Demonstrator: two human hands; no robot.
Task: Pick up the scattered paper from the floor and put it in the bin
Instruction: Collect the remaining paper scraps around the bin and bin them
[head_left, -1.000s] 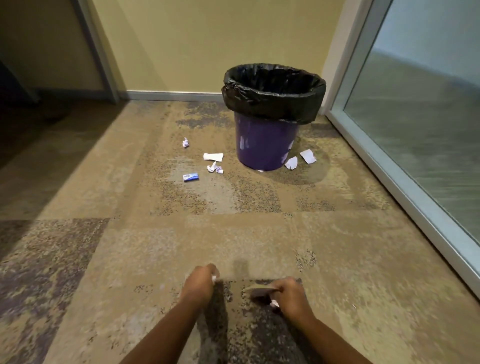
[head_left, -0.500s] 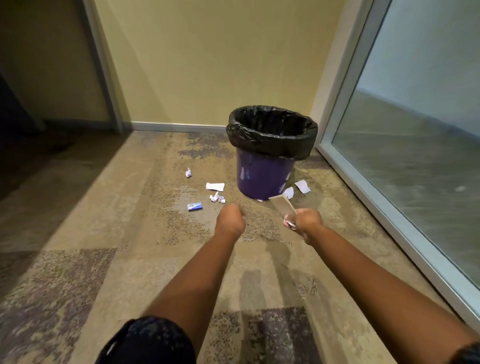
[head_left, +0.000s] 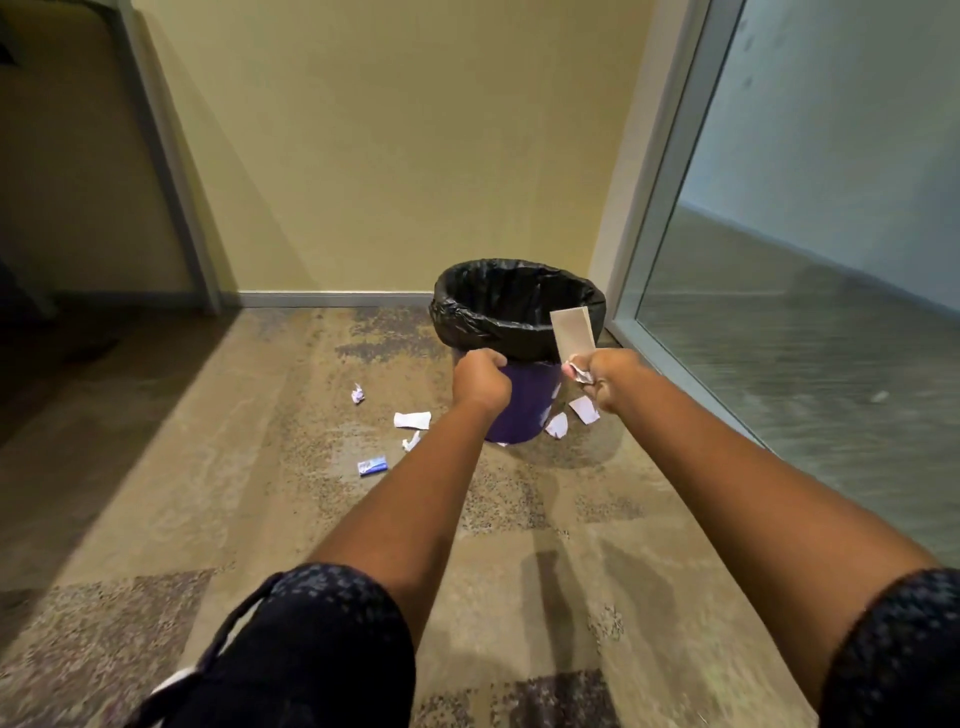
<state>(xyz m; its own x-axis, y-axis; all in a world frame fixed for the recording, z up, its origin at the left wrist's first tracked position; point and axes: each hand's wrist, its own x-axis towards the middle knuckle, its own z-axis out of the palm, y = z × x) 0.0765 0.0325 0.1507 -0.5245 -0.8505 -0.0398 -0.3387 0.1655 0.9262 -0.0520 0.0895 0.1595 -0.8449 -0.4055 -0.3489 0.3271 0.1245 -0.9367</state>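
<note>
A purple bin with a black liner stands on the carpet by the back wall. My left hand is a closed fist in front of the bin's near rim, and what it holds is hidden. My right hand grips a tan card strip that stands up over the rim, plus a crumpled white scrap. Loose paper lies on the floor: a crumpled ball, a flat white piece, a blue-and-white wrapper, and two white pieces right of the bin.
A glass wall in a pale frame runs along the right, close to the bin. A yellow wall closes the back. A grey door frame and a dark opening lie at the left. Patterned carpet spreads in front.
Both hands rose from the carpet near me, where the left pinched a white scrap, and reached forward to the bin's near rim. The view has come closer to the bin.
</note>
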